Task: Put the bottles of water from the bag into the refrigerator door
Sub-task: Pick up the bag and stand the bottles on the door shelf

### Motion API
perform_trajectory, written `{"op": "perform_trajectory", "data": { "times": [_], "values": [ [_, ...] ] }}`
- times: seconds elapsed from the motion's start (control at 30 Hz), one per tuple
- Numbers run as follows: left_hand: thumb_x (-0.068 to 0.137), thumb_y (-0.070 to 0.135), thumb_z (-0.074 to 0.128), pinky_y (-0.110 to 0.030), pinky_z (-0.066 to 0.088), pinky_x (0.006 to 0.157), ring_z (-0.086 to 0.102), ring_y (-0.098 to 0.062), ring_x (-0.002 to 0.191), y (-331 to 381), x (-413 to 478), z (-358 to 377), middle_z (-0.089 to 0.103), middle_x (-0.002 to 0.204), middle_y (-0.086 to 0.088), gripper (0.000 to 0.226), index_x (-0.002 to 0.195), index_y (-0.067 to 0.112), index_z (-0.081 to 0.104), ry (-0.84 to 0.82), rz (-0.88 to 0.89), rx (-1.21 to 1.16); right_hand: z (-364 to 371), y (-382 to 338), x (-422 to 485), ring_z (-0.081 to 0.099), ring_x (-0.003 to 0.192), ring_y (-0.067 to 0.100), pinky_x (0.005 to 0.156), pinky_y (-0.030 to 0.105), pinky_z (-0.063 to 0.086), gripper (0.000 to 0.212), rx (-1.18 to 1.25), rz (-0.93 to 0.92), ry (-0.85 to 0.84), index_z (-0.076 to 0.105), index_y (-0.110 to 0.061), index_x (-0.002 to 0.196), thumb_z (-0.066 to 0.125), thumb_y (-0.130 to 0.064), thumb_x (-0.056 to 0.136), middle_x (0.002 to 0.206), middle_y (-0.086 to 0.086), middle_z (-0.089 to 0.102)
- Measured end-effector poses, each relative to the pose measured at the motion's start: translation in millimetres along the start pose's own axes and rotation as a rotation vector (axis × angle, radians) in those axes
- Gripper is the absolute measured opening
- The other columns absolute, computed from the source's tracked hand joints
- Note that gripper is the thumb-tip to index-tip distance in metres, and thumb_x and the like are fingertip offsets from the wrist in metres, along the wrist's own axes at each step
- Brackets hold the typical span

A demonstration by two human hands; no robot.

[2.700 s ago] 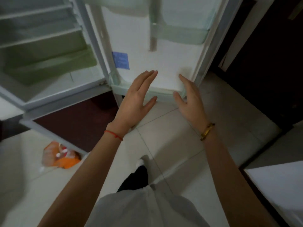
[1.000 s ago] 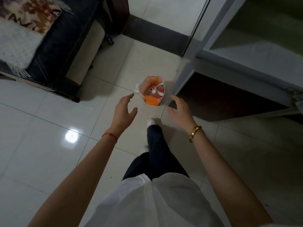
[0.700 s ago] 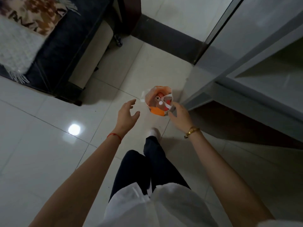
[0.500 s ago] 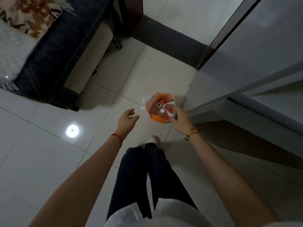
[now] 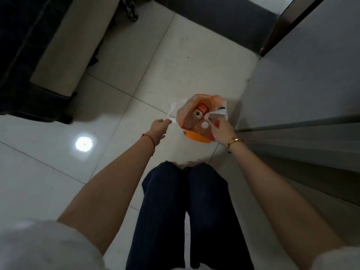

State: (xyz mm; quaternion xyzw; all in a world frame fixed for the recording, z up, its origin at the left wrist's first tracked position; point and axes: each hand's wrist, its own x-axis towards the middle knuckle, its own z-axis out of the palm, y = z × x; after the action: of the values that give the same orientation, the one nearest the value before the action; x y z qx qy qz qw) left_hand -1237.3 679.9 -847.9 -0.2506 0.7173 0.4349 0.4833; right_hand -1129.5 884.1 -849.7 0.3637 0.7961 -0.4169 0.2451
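Bottles (image 5: 200, 114) sit upright in the orange bag (image 5: 196, 137) on the floor (image 5: 116, 106), right by the fridge. Left hand (image 5: 158, 129) pinches the bag's white handle (image 5: 172, 115); right hand (image 5: 221, 131) pinches the other handle, spreading it open.

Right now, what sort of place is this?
Most likely a home, near the kitchen: glossy tiled floor, a refrigerator on the right, upholstered furniture on the left, and an orange shopping bag of bottles on the floor.

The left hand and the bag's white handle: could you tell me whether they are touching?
Touching. In the head view the left hand has its fingertips pinched on the white handle of the orange bag.
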Motion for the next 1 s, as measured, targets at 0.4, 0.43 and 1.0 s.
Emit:
{"op": "perform_trajectory", "data": {
  "times": [0.4, 0.43, 1.0],
  "values": [
    [0.096, 0.028, 0.055, -0.039, 0.024, 0.12, 0.036, -0.028, 0.144, -22.4, 133.1, 32.7, 0.034, 0.157, -0.014, 0.065, 0.151, 0.012, 0.027, -0.157, -0.136, -0.452, 64.3, 52.0, 65.5, 0.056, 0.116, 0.041, 0.101, 0.046, 0.04, 0.069, -0.431, 0.09, 0.284, 0.021, 0.001, 0.146, 0.056, -0.013, 0.089, 0.14, 0.022, 0.043],
    [0.095, 0.023, 0.057, -0.037, 0.03, 0.116, 0.044, -0.027, 0.137, -19.6, 135.8, 33.4, 0.043, 0.151, -0.015, 0.062, 0.149, 0.01, 0.03, -0.133, -0.115, -0.528, 63.7, 50.7, 66.2, 0.057, 0.116, 0.04, 0.103, 0.047, 0.037, 0.067, -0.413, 0.116, 0.294, 0.023, 0.0, 0.146, 0.056, -0.014, 0.089, 0.137, 0.02, 0.049],
    [0.094, 0.008, 0.042, -0.026, 0.037, 0.058, 0.047, -0.021, 0.069, 63.1, -13.9, 56.1, 0.051, 0.074, -0.01, 0.017, 0.093, 0.006, 0.059, -0.098, 0.371, 0.204, -28.8, -21.3, -2.7, 0.064, 0.104, 0.034, 0.073, 0.033, 0.049, 0.014, 0.164, 0.32, 0.279, 0.058, -0.004, 0.084, 0.054, -0.015, 0.092, 0.104, 0.017, 0.064]
  ]
}}
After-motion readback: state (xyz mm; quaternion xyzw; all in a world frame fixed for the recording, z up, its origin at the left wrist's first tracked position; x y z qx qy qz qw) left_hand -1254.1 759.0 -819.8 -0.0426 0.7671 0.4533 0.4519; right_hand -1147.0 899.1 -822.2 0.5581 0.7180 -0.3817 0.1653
